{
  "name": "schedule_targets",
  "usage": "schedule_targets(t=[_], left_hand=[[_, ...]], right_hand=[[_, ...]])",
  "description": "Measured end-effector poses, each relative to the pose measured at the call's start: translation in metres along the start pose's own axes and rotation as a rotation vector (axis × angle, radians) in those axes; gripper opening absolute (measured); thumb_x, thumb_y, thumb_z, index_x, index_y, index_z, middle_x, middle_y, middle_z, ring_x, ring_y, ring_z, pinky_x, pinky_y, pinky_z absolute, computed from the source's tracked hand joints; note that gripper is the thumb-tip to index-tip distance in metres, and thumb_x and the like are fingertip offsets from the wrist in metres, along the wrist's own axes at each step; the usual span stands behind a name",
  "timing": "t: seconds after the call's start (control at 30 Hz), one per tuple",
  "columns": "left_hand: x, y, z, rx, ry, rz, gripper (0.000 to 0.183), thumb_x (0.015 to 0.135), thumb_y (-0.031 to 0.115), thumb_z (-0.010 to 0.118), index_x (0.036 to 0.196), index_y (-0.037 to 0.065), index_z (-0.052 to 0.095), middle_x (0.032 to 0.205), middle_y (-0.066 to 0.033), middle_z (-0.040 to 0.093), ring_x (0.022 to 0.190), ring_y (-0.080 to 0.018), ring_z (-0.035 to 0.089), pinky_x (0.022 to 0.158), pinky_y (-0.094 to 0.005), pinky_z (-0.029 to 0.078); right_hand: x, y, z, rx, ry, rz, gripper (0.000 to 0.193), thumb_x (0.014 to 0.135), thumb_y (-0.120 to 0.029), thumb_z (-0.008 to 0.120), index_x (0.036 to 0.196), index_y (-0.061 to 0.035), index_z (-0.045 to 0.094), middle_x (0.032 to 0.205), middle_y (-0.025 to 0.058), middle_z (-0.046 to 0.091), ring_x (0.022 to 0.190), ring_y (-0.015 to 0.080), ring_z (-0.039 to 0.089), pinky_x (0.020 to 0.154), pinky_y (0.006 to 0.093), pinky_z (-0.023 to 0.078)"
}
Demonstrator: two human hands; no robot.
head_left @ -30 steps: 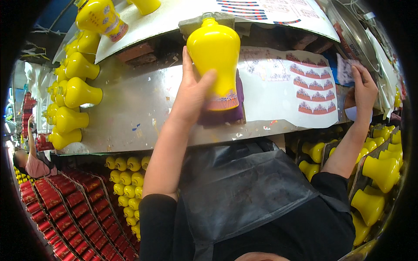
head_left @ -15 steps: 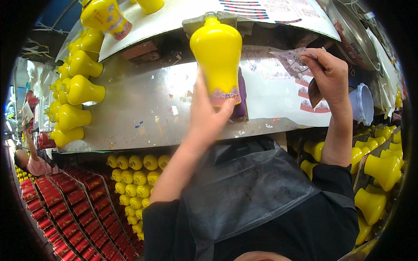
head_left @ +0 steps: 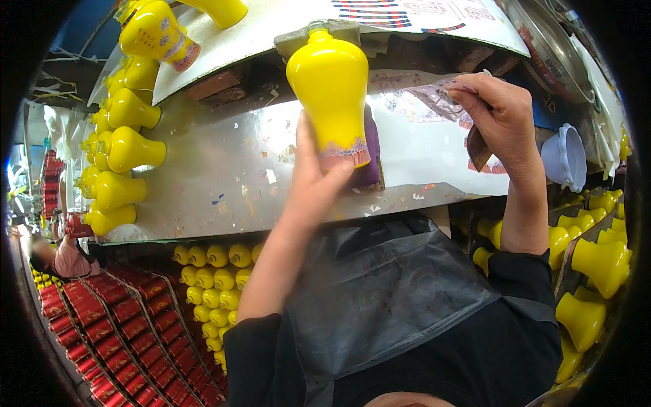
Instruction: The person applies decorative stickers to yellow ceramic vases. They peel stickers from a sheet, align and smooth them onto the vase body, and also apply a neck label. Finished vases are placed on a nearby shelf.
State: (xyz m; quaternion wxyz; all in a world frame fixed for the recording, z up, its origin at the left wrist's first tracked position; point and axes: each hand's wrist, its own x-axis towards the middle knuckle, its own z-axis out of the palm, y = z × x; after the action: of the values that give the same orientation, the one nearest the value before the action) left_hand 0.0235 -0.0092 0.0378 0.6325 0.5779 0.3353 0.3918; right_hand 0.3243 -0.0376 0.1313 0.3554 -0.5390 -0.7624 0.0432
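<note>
A glossy yellow bottle (head_left: 327,88) with a patterned purple-and-pink band round its base lies in the middle, base toward me. My left hand (head_left: 319,176) is closed round the base end, thumb on the patterned band. Its neck rests at a grey block (head_left: 288,42), and a purple cloth (head_left: 371,152) shows beside and under the base. To the right, my right hand (head_left: 498,112) pinches a thin, translucent printed sheet (head_left: 437,100), apart from the bottle. A dark brown flat piece (head_left: 477,149) sticks out below that hand's fingers; its kind I cannot make out.
Yellow bottles (head_left: 135,149) line the worktable's left side; a decorated one (head_left: 159,37) stands on the white board. Printed strips (head_left: 373,15) lie at the back. A pale blue bucket (head_left: 564,159) is at right. Racks of yellow bottles (head_left: 597,268) and red cylinders (head_left: 129,332) flank me. Another person (head_left: 64,258) is far left.
The view has shifted slightly. My right hand and its printed sheet have moved a little left, toward the bottle. The left hand keeps its hold. The far-left person's arm has lowered.
</note>
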Motion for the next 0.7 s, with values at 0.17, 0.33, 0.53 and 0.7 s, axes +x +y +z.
schedule_targets(t=[0.17, 0.33, 0.53, 0.7], left_hand=[[0.0, 0.001, 0.006, 0.013, 0.092, -0.08, 0.106, 0.086, 0.022, 0.074, 0.166, 0.001, 0.007, 0.169, -0.0208, 0.02, 0.157, -0.0303, 0.023, 0.127, -0.0415, 0.022], [0.001, -0.006, 0.005, 0.095, 0.135, -0.011, 0.1, 0.082, 0.013, 0.07, 0.163, -0.004, 0.013, 0.157, -0.0255, 0.037, 0.146, -0.0332, 0.041, 0.121, -0.0438, 0.035], [-0.002, -0.002, -0.001, 0.098, 0.152, -0.039, 0.109, 0.09, 0.026, 0.072, 0.168, 0.009, -0.003, 0.168, -0.0227, 0.021, 0.155, -0.0355, 0.027, 0.125, -0.0454, 0.027], [0.019, 0.013, -0.008, 0.016, 0.162, 0.091, 0.115, 0.091, 0.045, 0.075, 0.168, 0.013, -0.005, 0.168, -0.0227, 0.017, 0.155, -0.0376, 0.025, 0.124, -0.0498, 0.028]], right_hand=[[0.007, -0.006, 0.007, 0.027, -0.014, -0.05, 0.012, 0.09, -0.001, 0.076, 0.102, -0.0001, 0.076, 0.09, 0.0094, 0.077, 0.074, 0.0175, 0.072, 0.066, 0.0247, 0.055], [0.02, -0.016, 0.012, 0.112, -0.044, -0.103, 0.013, 0.088, -0.002, 0.078, 0.101, -0.0011, 0.076, 0.089, 0.0094, 0.077, 0.073, 0.0182, 0.072, 0.066, 0.0258, 0.055], [0.036, -0.03, 0.018, 0.234, -0.142, -0.156, 0.013, 0.087, -0.003, 0.079, 0.099, -0.0023, 0.077, 0.09, 0.0096, 0.078, 0.075, 0.0194, 0.074, 0.067, 0.0275, 0.057], [0.065, -0.032, 0.056, 0.173, -0.258, -0.27, 0.011, 0.09, -0.016, 0.075, 0.099, -0.01, 0.078, 0.089, 0.0104, 0.075, 0.078, 0.0291, 0.074, 0.07, 0.0362, 0.058]])
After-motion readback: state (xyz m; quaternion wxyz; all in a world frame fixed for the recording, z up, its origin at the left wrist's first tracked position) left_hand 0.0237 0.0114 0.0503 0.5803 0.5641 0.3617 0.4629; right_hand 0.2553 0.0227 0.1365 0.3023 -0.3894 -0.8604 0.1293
